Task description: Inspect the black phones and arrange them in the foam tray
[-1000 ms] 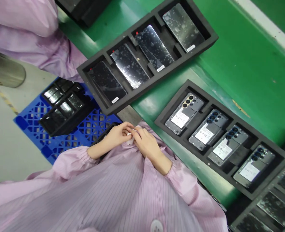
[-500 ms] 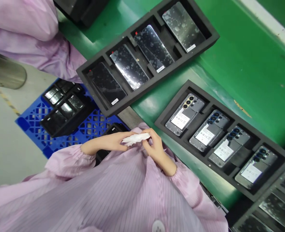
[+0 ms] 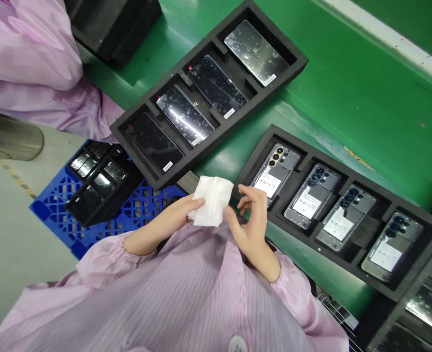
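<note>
A folded white wiping cloth (image 3: 213, 201) lies flat in front of my chest. My left hand (image 3: 177, 215) is closed on its left side, the thumb on top and the other fingers hidden beneath. At the cloth's right edge is my right hand (image 3: 250, 220), open, with thumb and bent fingers apart. Its thumb tip is right by the cloth; I cannot tell whether they touch. Just past my right hand, a black foam tray (image 3: 333, 266) carries several phone bodies, camera ends pointing away from me, including the closest phone body (image 3: 276, 173).
A second black foam tray (image 3: 201, 151) on the green table (image 3: 348, 93) holds several film-covered phone screens. To the left, stacked trays rest on a blue pallet (image 3: 54, 195). A co-worker's pink sleeve (image 3: 35, 63) reaches in at upper left, near a metal cylinder (image 3: 13, 134).
The crumpled cloth has been spread into a flat folded square. My right hand has let go and opened to the right, while the left keeps its hold. The view has shifted slightly.
</note>
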`<action>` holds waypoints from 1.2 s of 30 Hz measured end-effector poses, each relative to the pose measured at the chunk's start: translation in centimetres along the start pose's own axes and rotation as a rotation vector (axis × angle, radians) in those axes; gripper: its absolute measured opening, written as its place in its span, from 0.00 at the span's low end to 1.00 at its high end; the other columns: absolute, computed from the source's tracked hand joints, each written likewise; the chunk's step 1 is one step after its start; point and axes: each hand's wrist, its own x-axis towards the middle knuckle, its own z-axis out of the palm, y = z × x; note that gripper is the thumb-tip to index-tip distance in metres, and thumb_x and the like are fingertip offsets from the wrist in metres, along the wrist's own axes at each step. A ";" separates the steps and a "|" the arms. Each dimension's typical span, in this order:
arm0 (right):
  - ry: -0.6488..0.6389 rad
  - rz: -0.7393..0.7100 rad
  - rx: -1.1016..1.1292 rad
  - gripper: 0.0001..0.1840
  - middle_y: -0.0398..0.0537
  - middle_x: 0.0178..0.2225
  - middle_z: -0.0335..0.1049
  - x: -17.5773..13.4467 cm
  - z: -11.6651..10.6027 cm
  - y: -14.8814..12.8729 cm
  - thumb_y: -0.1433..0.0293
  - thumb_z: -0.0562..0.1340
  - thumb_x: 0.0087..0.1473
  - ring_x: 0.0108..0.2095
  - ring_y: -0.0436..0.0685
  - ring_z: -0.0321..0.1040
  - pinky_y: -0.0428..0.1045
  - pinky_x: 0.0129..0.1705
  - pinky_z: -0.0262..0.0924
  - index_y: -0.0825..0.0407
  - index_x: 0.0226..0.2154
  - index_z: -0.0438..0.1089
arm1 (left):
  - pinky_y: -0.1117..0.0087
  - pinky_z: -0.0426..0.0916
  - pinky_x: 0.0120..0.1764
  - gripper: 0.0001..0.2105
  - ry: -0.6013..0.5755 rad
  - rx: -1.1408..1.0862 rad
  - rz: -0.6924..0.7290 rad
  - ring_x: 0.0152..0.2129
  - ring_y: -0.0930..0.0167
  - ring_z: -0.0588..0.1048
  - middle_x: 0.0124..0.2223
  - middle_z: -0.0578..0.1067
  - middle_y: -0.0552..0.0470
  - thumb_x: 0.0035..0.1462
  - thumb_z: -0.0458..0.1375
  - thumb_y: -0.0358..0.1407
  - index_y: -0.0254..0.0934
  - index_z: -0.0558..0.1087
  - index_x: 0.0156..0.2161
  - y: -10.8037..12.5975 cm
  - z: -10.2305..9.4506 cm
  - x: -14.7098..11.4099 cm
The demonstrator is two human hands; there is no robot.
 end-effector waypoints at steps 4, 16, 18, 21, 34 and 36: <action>-0.039 -0.025 -0.050 0.35 0.54 0.53 0.70 -0.5 0.8 -0.7 0.57 0.74 0.64 0.48 0.63 0.75 0.59 0.48 0.79 0.47 0.67 0.65 | 0.63 0.75 0.43 0.27 0.058 0.032 0.070 0.36 0.65 0.78 0.37 0.80 0.51 0.67 0.64 0.62 0.37 0.79 0.40 2.3 0.7 -0.8; 0.112 0.190 0.169 0.08 0.43 0.37 0.81 0.6 -1.4 0.2 0.63 0.59 0.75 0.32 0.55 0.77 0.49 0.35 0.72 0.46 0.52 0.69 | 0.63 0.76 0.40 0.31 0.063 -0.217 0.099 0.32 0.65 0.80 0.31 0.81 0.49 0.58 0.69 0.67 0.36 0.79 0.34 3.0 1.0 -1.3; 0.135 0.185 0.162 0.18 0.45 0.41 0.81 0.3 -1.2 0.4 0.65 0.62 0.72 0.34 0.56 0.79 0.49 0.34 0.73 0.44 0.62 0.65 | 0.64 0.76 0.40 0.29 0.071 -0.271 0.107 0.34 0.63 0.81 0.32 0.82 0.48 0.56 0.73 0.64 0.36 0.81 0.36 3.0 1.1 -1.1; 0.244 -0.023 -0.065 0.33 0.55 0.57 0.77 -0.2 -1.0 0.1 0.68 0.70 0.65 0.50 0.63 0.80 0.56 0.46 0.77 0.41 0.69 0.66 | 0.67 0.76 0.41 0.23 0.058 -0.344 0.126 0.37 0.65 0.82 0.38 0.85 0.47 0.49 0.81 0.52 0.35 0.80 0.33 3.5 1.1 -0.8; 0.028 -0.194 -0.190 0.18 0.44 0.37 0.81 0.2 -1.3 -1.1 0.82 0.57 0.64 0.34 0.55 0.78 0.48 0.36 0.72 0.49 0.46 0.77 | 0.51 0.79 0.62 0.28 0.007 -0.797 0.006 0.60 0.47 0.83 0.58 0.87 0.42 0.58 0.72 0.52 0.38 0.83 0.58 -0.1 0.4 0.9; -0.046 -0.204 -0.206 0.21 0.45 0.36 0.77 0.1 -1.4 -0.9 0.80 0.58 0.64 0.33 0.56 0.74 0.48 0.35 0.70 0.49 0.52 0.80 | 0.45 0.75 0.67 0.35 -0.058 -0.831 -0.032 0.65 0.43 0.79 0.61 0.85 0.37 0.60 0.70 0.58 0.35 0.80 0.64 -0.1 0.6 1.1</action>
